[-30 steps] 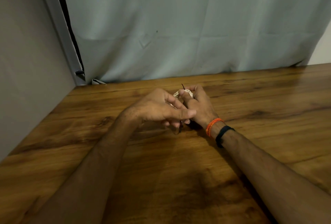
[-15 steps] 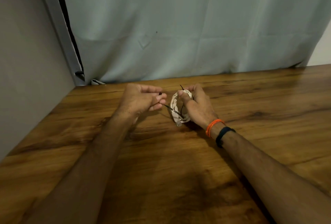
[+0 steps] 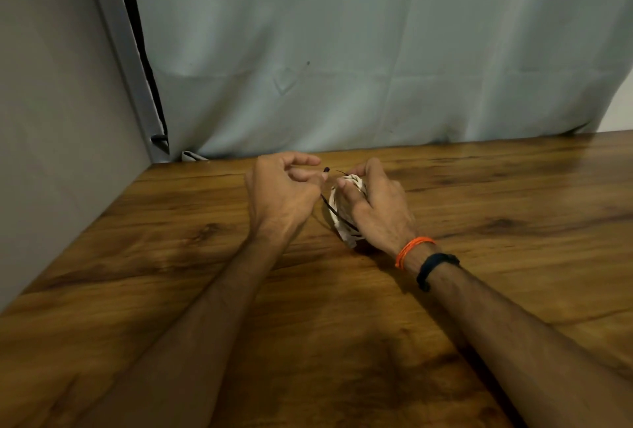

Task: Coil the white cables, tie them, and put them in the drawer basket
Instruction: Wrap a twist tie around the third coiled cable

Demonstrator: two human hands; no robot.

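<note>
Right hand [image 3: 378,211]: it is closed around the coiled white cable [image 3: 346,218], fingers over the top, so that the loops cannot spring open.
Left hand [image 3: 284,193]: it pinches one end of a thin black tie [image 3: 334,210] between thumb and fingers, probably to pull it tight around the coil.
Coil position: just above the wooden table [image 3: 205,290], near the far edge, between both hands.
Step in hand: the tying, it seems; the knot looks not yet finished.
Drawer basket: not visible here.
Background: a grey curtain [image 3: 342,50] hangs behind the table.
</note>
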